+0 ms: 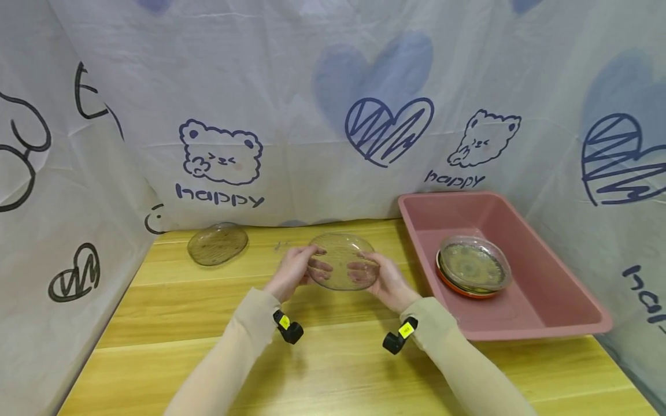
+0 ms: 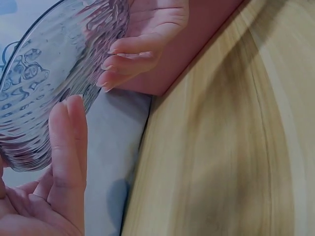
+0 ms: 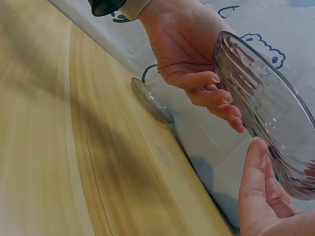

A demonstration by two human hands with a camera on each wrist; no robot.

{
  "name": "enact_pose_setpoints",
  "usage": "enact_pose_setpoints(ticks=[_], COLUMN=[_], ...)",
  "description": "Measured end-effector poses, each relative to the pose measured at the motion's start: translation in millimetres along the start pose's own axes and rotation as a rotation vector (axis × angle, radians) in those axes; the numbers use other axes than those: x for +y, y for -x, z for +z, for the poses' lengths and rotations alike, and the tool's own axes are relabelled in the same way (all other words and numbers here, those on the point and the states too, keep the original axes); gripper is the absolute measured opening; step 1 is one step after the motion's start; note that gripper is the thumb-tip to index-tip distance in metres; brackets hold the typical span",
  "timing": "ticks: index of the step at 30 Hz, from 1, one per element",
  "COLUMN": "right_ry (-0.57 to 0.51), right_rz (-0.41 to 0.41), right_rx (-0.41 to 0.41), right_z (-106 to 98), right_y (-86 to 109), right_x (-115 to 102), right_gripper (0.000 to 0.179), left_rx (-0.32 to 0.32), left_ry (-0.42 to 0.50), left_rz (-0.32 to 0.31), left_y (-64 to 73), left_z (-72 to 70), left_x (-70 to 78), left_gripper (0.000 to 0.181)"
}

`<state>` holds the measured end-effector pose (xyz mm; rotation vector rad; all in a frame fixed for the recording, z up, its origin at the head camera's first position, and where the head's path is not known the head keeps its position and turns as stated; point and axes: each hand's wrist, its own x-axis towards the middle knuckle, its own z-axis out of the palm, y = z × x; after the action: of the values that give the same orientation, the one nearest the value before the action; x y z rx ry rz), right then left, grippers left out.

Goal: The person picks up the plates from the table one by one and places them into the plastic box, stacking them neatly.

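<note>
A clear glass plate [image 1: 340, 271] with a rippled surface is held up above the table between both hands. At its left side the left hand [image 1: 295, 267] grips the rim, thumb on top and fingers spread beneath the glass. On the opposite side the right hand [image 1: 387, 280] holds it the same way. From the left wrist, the plate [image 2: 54, 69] appears tilted, with fingertips against its underside. The right wrist view shows the plate [image 3: 270, 113] edge-on between the two hands, clear of the wooden surface.
Another glass plate [image 1: 217, 245] lies at the table's back left. On the right stands a pink plastic tub [image 1: 546, 277] holding stacked dishes, a clear one [image 1: 474, 263] on top and an orange-red rim [image 1: 463, 289] below. A printed white cloth [image 1: 291, 115] hangs behind the wooden table [image 1: 171, 323].
</note>
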<state>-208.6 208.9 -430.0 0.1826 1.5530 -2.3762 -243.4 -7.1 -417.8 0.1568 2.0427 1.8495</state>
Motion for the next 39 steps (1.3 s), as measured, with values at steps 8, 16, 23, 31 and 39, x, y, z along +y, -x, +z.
enact_pose_setpoints(ticks=[8,16,23,31,39], right_ry=[0.028,0.042,0.041,0.027,0.009], right_rz=[-0.002,0.013,0.008,0.001,-0.01], right_rx=[0.008,0.033,0.051,0.056,0.073], right_z=[-1.4,-3.4,-1.9,-0.5,-2.2], right_y=[-1.8,-2.7,-0.3,2.9,6.9], right_x=[3.7,6.0,2.4,-2.6,-13.9], right_gripper=[0.046,0.05,0.044,0.041,0.036], left_rx=[0.015,0.011,0.013,0.053,0.107], left_ry=[-0.018,-0.038,-0.01,-0.004,0.031], left_rz=[-0.003,-0.011,-0.021,-0.018,0.042], left_y=[0.0,-1.0,-2.9,-3.6,-5.9], left_z=[4.6,4.6,1.3,-6.9,-11.7], left_x=[-6.8,-13.0,-13.9,-2.5,9.8], left_gripper=[0.044,0.048,0.049,0.051,0.046])
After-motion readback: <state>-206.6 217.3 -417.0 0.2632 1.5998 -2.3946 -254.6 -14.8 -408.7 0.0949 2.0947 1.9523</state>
